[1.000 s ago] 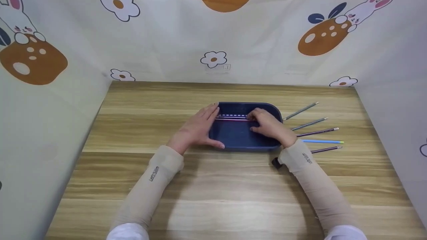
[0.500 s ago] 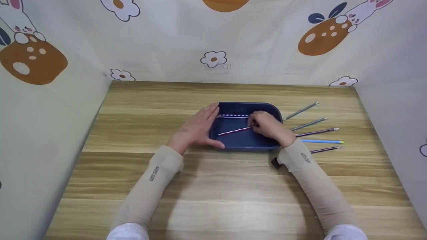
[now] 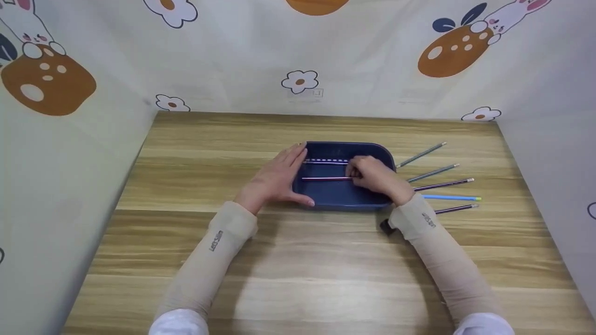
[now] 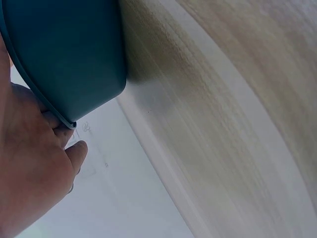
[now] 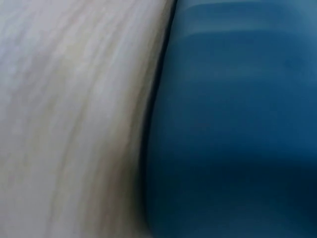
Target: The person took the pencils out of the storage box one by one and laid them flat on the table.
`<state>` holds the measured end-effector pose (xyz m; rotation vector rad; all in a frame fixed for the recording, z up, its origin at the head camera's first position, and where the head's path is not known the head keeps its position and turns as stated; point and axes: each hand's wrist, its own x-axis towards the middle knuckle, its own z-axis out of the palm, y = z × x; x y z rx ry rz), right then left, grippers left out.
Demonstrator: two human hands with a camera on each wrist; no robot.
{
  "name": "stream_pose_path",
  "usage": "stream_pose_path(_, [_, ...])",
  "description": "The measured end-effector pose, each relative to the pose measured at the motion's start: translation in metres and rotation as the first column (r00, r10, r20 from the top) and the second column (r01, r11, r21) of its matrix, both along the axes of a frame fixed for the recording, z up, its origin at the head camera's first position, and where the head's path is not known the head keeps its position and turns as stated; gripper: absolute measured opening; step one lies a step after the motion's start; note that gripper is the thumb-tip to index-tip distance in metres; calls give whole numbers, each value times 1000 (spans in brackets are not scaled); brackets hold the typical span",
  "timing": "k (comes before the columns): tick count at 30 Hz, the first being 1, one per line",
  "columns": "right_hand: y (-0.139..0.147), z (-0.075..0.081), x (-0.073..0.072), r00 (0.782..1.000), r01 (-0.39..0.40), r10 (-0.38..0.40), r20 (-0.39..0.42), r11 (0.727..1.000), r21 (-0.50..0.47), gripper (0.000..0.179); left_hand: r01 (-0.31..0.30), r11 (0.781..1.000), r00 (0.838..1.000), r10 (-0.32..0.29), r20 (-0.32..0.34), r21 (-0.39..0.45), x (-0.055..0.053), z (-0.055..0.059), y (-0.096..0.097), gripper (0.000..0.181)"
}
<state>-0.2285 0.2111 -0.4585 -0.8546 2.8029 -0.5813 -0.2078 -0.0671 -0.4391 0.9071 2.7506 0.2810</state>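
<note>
In the head view a dark blue rounded bin (image 3: 344,195) sits on the wooden table. My left hand (image 3: 274,177) lies against its left end, fingers straight along the rim and thumb at the front corner. Inside the bin, my right hand (image 3: 375,176) pinches a dark pink-purple pencil (image 3: 323,179), which lies crosswise with its left end near the bin's left wall. Behind it another pencil (image 3: 326,163) and a white-dashed pencil (image 3: 328,160) lie along the back wall. The left wrist view shows the bin's outer wall (image 4: 69,54) beside my left hand (image 4: 37,148).
Several pencils fan out right of the bin, among them a grey-green pencil (image 3: 423,154), a bright blue pencil (image 3: 451,197) and a dark purple pencil (image 3: 456,209). My right forearm partly covers them. A patterned curtain (image 3: 233,70) hangs behind the table (image 3: 307,270).
My right hand has drawn the pink-purple pencil forward, away from the ones at the back wall. It slanted, then straightened to run parallel with them. My left hand has stayed in place.
</note>
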Motion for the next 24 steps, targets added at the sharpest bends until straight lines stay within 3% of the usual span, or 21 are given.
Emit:
stream_pose_path(11, [3, 20, 5, 1000, -21, 18, -23, 991, -135, 13, 29, 999, 999, -28, -23, 14, -2, 0, -1, 136])
stream_pose_path(18, [7, 35, 14, 999, -35, 30, -43, 993, -110, 13, 18, 1000, 1000, -18, -15, 7, -1, 0, -1, 135])
stream_pose_path(24, [17, 44, 24, 999, -39, 38, -10, 987, -153, 14, 14, 1000, 1000, -14, 2, 13, 0, 1, -1, 135])
